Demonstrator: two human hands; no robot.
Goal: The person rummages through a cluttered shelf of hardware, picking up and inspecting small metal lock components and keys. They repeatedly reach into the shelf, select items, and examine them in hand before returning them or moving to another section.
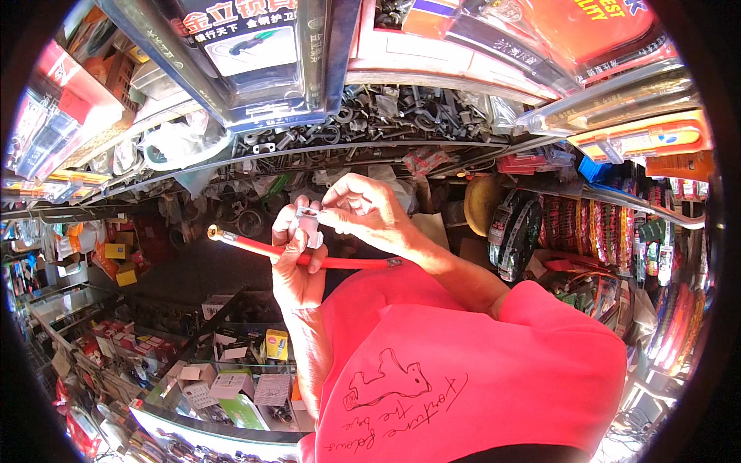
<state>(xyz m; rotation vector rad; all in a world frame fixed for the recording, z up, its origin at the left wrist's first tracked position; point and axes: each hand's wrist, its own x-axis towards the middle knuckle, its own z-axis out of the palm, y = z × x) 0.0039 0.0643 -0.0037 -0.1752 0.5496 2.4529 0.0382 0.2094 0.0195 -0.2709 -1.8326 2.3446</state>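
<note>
Red hose (340, 261), thin and stiff, with a brass fitting (214, 231) at its far left end and a metal ferrule at its near end against the pink shirt (463, 363), is held in the air roughly level, above the dark gap in front of the shelves and well clear of the glass counter (216, 432) at lower left. Shelf (386, 147) of loose grey metal fittings runs across the upper middle; packaged goods hang along its top edge and at both sides. Small boxes lie inside the counter's glass case, among them a yellow one (276, 344). Left hand (297, 258) is wrapped around the hose near its middle, fingers curled shut on it, thumb side up. Right hand (363, 210) sits just above and to the right, fingers pinched narrow on the top of a small white and metal clamp-like piece (309, 224). That piece stands upright on the hose, touching the left hand's fingers. Whether it encircles the hose or only rests against it cannot be told.
</note>
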